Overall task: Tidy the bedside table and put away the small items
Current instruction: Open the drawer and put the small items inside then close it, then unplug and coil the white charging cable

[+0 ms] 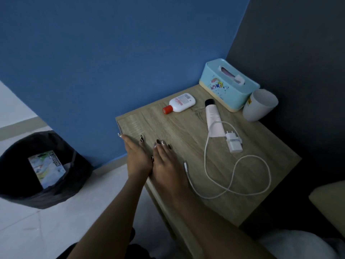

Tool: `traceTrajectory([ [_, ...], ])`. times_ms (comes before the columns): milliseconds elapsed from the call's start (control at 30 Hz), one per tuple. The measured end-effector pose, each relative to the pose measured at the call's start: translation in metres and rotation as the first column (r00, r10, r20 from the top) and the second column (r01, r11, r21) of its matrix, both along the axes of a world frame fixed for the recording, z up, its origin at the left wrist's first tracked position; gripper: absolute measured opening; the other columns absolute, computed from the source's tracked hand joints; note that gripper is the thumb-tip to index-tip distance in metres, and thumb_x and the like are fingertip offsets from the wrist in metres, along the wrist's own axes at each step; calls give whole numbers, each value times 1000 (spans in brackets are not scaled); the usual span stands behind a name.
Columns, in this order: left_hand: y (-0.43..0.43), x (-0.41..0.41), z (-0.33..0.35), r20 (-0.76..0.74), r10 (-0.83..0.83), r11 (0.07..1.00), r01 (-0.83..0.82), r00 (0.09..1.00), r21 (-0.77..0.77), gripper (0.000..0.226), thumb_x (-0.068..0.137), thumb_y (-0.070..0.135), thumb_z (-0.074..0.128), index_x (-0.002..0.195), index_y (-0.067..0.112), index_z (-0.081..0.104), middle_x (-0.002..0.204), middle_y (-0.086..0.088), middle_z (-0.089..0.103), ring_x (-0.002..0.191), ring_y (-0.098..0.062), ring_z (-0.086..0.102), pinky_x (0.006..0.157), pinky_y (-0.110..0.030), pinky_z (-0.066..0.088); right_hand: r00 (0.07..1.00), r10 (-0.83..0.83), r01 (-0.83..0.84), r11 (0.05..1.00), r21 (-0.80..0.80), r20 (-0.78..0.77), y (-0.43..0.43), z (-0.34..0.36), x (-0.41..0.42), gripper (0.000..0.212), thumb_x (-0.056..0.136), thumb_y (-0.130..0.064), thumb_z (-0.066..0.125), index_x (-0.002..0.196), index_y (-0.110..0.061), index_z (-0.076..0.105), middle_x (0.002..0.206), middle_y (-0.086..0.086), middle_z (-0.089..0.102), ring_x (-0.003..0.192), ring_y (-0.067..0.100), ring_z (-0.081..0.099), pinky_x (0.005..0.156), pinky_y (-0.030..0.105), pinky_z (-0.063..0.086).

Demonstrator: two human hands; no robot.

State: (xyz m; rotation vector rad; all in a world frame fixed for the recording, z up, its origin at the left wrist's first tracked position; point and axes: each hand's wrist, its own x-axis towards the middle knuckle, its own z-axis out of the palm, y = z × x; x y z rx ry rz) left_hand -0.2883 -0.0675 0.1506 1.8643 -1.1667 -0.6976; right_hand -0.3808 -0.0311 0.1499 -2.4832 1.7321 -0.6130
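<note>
Table (186, 128) of pale wood grain stands in the corner where a blue wall (93, 53) meets a darker one. On the floor to its left, well apart, sits a bin (18, 174) lined with a black bag; inside lies what looks like a printed packet (46, 168), though the light is too dim to be sure.

At the table's far corner is a light blue tissue box (224, 90) with a cartoon print, and a white cup (259, 105) is just beside its right end.

Both hands lie palm down on the near left part of the table, side by side and touching. The left hand (137, 157) is at the table's left edge, the right hand (168, 165) just inside it. The fingers of both are straight, slightly spread, and hold nothing.

A white tube (213, 118) with a black cap lies in the middle, cap toward the tissue box. A white bottle (180, 103) with a red cap lies on its side near the back edge.

A white cable (205, 156) loops over the right half, crossing the tube's lower end; its free end rests just beside the right hand. The charger plug (234, 143) lies against the foot of the tube.
</note>
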Motion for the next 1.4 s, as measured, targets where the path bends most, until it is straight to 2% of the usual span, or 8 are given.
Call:
traceTrajectory([
  [367, 11, 11, 14, -89, -80, 973, 97, 993, 210, 79, 99, 30, 41, 149, 8, -16, 157, -25, 12, 142, -39, 25, 114, -50, 28, 999, 6, -14, 975, 220, 35, 3, 26, -1, 41, 89, -28, 42, 117, -12, 67, 124, 1, 65, 121, 16, 58, 109, 30, 28],
  [567, 36, 14, 35, 136, -195, 945, 150, 971, 290, 81, 95, 47, 43, 151, 7, 1, 158, -21, 7, 146, -35, 12, 118, -49, 21, 974, -130, 100, 981, 166, 183, 12, 72, -28, 40, 87, -30, 36, 116, -21, 63, 120, -1, 66, 111, 19, 62, 93, 35, 51],
  [733, 66, -30, 63, 463, -553, 833, 454, 693, 316, 66, 99, 32, 38, 153, 20, 2, 161, -13, -6, 149, -29, 1, 120, -44, 11, 965, -231, 198, 951, 237, 122, 58, 84, -97, 42, 79, -43, 28, 101, -23, 58, 108, 0, 60, 101, 25, 59, 83, 33, 47],
  [867, 96, -63, 67, 531, -742, 649, 636, 409, 418, 58, 101, 30, 30, 153, 26, 5, 161, -8, -14, 149, -29, -9, 120, -44, 1, 979, -193, 205, 906, 371, -72, 91, 70, -117, 51, 73, -38, 41, 122, -28, 50, 129, 3, 49, 119, 28, 49, 98, 38, 42],
  [1033, 118, -80, 60, 582, -748, 625, 631, 318, 459, 56, 99, 39, 30, 151, 23, 17, 162, -10, 3, 149, -28, -2, 120, -45, 4, 952, -227, 282, 911, 301, -206, 105, 69, -117, 45, 52, -30, 72, 92, -29, 51, 89, -3, 67, 82, 21, 67, 65, 36, 54],
  [1167, 122, -74, 80, 595, -766, 593, 623, 242, 510, 46, 102, 30, 29, 147, 22, 29, 157, -8, 24, 148, -27, 11, 121, -46, 3, 965, -199, 250, 901, 355, -173, 101, 107, -113, 24, 83, -33, 50, 103, -21, 57, 119, 5, 56, 111, 28, 55, 91, 39, 43],
  [1267, 110, -66, 130, 593, -715, 637, 694, 370, 335, 32, 99, 17, 30, 124, 23, 49, 123, -3, 62, 123, -18, 53, 118, -36, 19, 981, -177, 191, 953, 235, -81, 83, 154, -118, 20, 85, -36, 47, 93, -25, 61, 119, 0, 56, 108, 23, 55, 95, 39, 42],
  [1400, 82, -54, 238, 420, -631, 708, 706, 652, -30, 23, 97, 16, 36, 90, 30, 54, 80, 8, 58, 73, -8, 57, 67, -17, 40, 950, -128, 96, 988, 124, 284, 49, 245, -128, 11, 85, -23, 58, 85, -30, 66, 104, -4, 54, 82, 8, 59, 78, 27, 50],
])
